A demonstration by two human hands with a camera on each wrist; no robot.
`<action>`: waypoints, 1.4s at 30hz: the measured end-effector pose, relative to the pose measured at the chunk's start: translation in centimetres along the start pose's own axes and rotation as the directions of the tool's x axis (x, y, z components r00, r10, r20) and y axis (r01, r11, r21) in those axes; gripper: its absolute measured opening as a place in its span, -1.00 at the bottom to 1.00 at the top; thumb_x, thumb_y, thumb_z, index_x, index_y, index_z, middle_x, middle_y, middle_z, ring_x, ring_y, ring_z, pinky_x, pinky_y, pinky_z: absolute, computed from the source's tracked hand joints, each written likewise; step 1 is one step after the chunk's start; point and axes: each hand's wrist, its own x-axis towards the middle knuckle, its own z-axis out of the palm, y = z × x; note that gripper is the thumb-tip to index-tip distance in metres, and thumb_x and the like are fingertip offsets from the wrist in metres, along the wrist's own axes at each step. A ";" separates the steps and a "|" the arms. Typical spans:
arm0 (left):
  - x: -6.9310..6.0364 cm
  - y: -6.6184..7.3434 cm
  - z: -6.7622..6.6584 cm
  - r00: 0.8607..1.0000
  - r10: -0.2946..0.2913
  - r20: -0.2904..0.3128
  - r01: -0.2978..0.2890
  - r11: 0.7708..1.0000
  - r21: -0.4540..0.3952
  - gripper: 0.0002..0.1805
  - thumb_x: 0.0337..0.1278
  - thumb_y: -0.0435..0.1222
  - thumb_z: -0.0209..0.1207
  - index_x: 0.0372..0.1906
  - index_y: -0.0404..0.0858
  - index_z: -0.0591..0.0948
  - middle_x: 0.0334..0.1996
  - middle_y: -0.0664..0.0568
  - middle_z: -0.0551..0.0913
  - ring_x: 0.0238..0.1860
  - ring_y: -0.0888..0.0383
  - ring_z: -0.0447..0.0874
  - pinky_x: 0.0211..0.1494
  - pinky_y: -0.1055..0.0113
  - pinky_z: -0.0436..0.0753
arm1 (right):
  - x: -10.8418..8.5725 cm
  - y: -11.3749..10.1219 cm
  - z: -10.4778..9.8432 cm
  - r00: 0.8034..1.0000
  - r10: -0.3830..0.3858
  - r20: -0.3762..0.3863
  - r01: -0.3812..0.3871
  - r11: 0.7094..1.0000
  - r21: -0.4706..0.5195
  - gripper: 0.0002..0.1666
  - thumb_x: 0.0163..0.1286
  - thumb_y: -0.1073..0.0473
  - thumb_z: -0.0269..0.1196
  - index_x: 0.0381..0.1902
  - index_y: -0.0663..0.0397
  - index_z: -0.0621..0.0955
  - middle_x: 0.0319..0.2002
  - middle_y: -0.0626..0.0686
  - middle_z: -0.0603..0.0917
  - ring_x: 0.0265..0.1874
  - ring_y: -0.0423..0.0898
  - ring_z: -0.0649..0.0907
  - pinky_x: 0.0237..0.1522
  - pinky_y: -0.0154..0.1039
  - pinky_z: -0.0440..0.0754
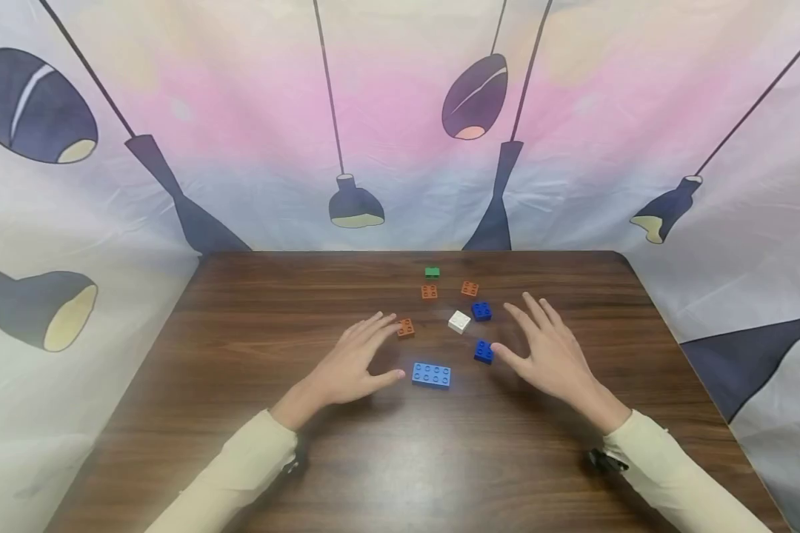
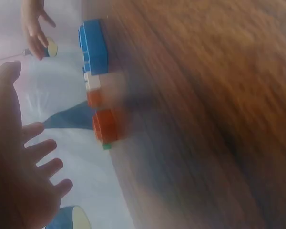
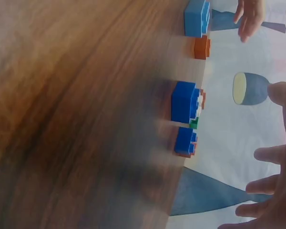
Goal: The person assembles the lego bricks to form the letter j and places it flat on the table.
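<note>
the left hand (image 1: 355, 360) hovers over the table (image 1: 293, 289) with its fingers loosely outstretched, tips a little apart and the thumb held away from them; it grips nothing. the right hand (image 1: 550, 350) is much the same, fingers spread, thumb reaching inward, nothing in its grasp.

between them lie the blocks. the light blue block (image 1: 431, 375) sits closest to the person, just beside the left thumb. the near orange block (image 1: 406, 329) is by the left fingertips, and the near dark blue block (image 1: 484, 352) by the right thumb (from above each seems to meet a digit, but the wrist views show a gap). further in are the white block (image 1: 459, 321) and the far dark blue block (image 1: 481, 311), then the left rear orange block (image 1: 430, 292), the right rear orange block (image 1: 470, 288) and the green block (image 1: 432, 272) at the back.

they look like hard plastic: light, stiff, hardly fragile, a bit slick on the smooth walls, and likely to skid if nudged. thumb and forefinger on two opposite walls should suit the small ones; the light blue block is best taken across its long sides, near the middle, leaving the studs free.
</note>
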 end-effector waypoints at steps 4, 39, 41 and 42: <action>0.1 0.4 0.3 0.999 0.033 0.026 -0.031 0.998 -0.049 -0.11 0.29 0.20 0.20 0.55 -0.19 0.28 0.57 -0.07 0.23 0.59 -0.15 0.08 0.53 -0.24 0.10 | -0.2 -0.2 0.4 1.000 -0.015 0.015 0.015 1.000 0.021 -0.03 0.37 -0.49 0.16 0.51 -0.03 0.37 0.56 0.28 0.22 0.50 0.40 0.20 0.25 0.53 0.29; 1.9 2.2 4.1 0.993 0.018 0.118 0.003 0.985 -0.175 -0.34 0.28 0.04 0.32 0.39 -0.14 0.51 0.31 -0.01 0.59 0.34 0.00 0.49 0.40 -0.08 0.38 | 0.5 -0.2 3.2 0.995 -0.033 0.096 0.016 0.985 0.172 -0.29 0.29 -0.17 0.44 0.25 0.12 0.62 0.21 0.23 0.65 0.23 0.27 0.57 0.23 0.32 0.46; 2.0 2.2 4.3 0.994 0.027 0.103 -0.011 0.987 -0.159 -0.39 0.28 0.02 0.33 0.34 -0.13 0.54 0.27 0.01 0.62 0.28 0.03 0.53 0.34 -0.02 0.43 | 0.6 -0.2 3.3 0.994 -0.032 0.101 0.013 0.984 0.177 -0.31 0.30 -0.15 0.44 0.24 0.14 0.62 0.20 0.24 0.65 0.23 0.27 0.57 0.23 0.31 0.46; 2.1 2.2 4.4 0.995 0.030 0.099 -0.015 0.988 -0.151 -0.41 0.28 0.01 0.33 0.33 -0.13 0.56 0.24 0.02 0.64 0.25 0.04 0.54 0.30 0.02 0.45 | 0.6 -0.2 3.4 0.994 -0.032 0.102 0.013 0.984 0.180 -0.32 0.30 -0.14 0.44 0.23 0.14 0.63 0.20 0.24 0.66 0.22 0.27 0.58 0.22 0.31 0.47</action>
